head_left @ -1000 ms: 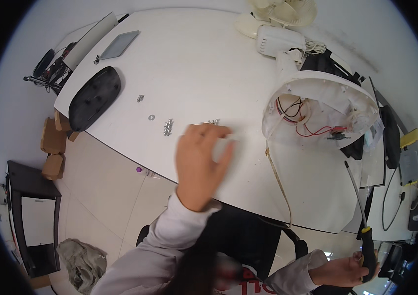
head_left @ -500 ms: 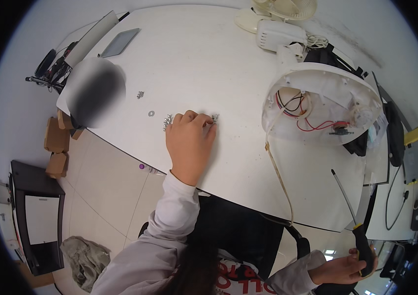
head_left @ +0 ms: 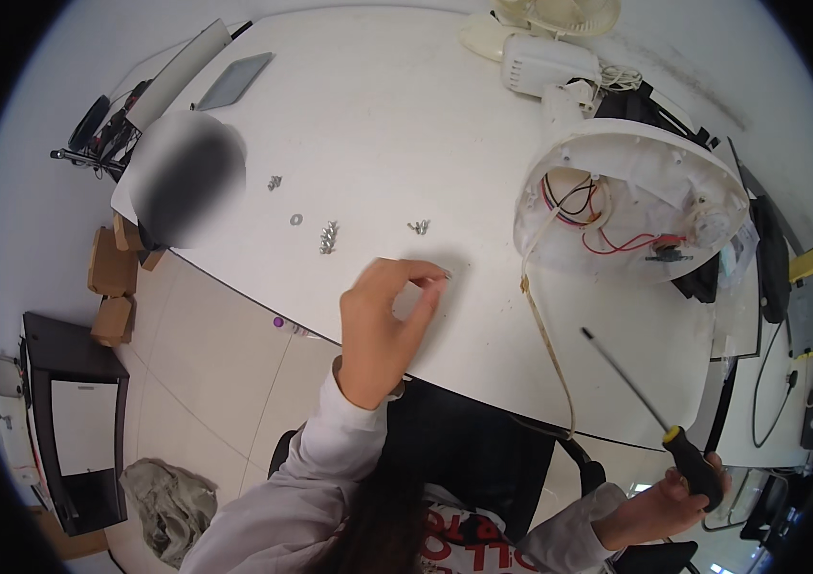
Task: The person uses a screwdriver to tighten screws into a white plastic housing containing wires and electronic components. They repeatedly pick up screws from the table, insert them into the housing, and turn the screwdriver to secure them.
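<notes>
Right grip [head_left: 653,512]: screwdriver [head_left: 688,459]; left grip [head_left: 383,320]: part [head_left: 447,276] (tiny)

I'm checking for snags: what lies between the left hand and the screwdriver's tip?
A pale cord crosses the white, lightly specked tabletop between the left hand and the tip of the screwdriver, as the head view shows.

My left hand [head_left: 378,330] pinches a small metal bit [head_left: 447,276] just above the worktop [head_left: 387,124]. My right hand [head_left: 650,517] grips the screwdriver [head_left: 671,438] by its handle, its shaft slanting up leftward. Screws [head_left: 328,239] lie in three small heaps, a washer [head_left: 296,220] near two; farther right sits a white housing [head_left: 631,134] with wires [head_left: 607,247] inside.
</notes>
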`<state>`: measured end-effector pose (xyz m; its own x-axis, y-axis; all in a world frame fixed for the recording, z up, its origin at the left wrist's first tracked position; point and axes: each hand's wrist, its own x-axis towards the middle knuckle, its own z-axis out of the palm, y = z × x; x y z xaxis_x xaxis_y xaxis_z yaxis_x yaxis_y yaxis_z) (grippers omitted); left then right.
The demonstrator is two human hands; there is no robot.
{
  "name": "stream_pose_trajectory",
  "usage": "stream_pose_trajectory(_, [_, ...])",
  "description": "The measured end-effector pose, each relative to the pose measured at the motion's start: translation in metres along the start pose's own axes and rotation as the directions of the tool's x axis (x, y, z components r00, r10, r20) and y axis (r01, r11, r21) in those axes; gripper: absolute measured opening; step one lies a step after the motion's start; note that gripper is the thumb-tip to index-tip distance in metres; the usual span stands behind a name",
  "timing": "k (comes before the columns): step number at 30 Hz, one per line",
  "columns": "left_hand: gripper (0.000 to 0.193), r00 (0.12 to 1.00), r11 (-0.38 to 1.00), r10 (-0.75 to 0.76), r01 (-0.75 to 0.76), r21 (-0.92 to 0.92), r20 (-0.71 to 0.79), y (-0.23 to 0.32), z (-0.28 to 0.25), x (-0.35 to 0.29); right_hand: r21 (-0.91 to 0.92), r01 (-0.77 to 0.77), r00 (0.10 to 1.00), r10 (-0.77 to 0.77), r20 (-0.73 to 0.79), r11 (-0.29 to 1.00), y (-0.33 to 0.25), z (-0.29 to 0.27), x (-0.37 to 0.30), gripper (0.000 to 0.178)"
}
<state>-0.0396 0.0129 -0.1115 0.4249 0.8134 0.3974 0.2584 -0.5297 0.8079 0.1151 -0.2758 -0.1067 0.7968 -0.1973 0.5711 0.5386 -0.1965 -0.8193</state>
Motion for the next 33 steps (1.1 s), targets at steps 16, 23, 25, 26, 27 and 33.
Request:
stream_pose_trajectory(16, [0.016,0.895,0.759,0.011,0.283,-0.586,0.446,0.021,0.014,-0.018,0.285,-0.19,0.965,0.125,0.232,0.939,-0.014,0.013,-0.018,0.052])
stream_pose_trajectory(23, [0.019,0.924,0.812,0.151,0.087,-0.577,0.351,0.018,0.019,-0.017,0.321,-0.21,0.961,0.133,0.244,0.924,-0.012,0.012,-0.018,0.05])
stream_pose_trajectory(25, [0.019,0.926,0.819,0.149,0.081,-0.568,0.348,0.018,0.02,-0.017,0.316,-0.22,0.958,0.143,0.25,0.923,-0.013,0.014,-0.018,0.05])
stream_pose_trajectory(26, [0.019,0.925,0.817,0.153,0.08,-0.571,0.348,0.019,0.019,-0.017,0.312,-0.224,0.958,0.149,0.245,0.923,-0.013,0.014,-0.018,0.05])
stream_pose_trajectory(27, [0.019,0.924,0.815,0.157,0.078,-0.574,0.348,0.02,0.019,-0.017,0.308,-0.227,0.958,0.156,0.24,0.924,-0.013,0.014,-0.018,0.049])
stream_pose_trajectory(33, [0.018,0.897,0.77,0.17,0.137,-0.623,0.408,0.02,0.015,-0.016,0.289,-0.26,0.955,0.201,0.22,0.921,-0.014,0.015,-0.017,0.05])
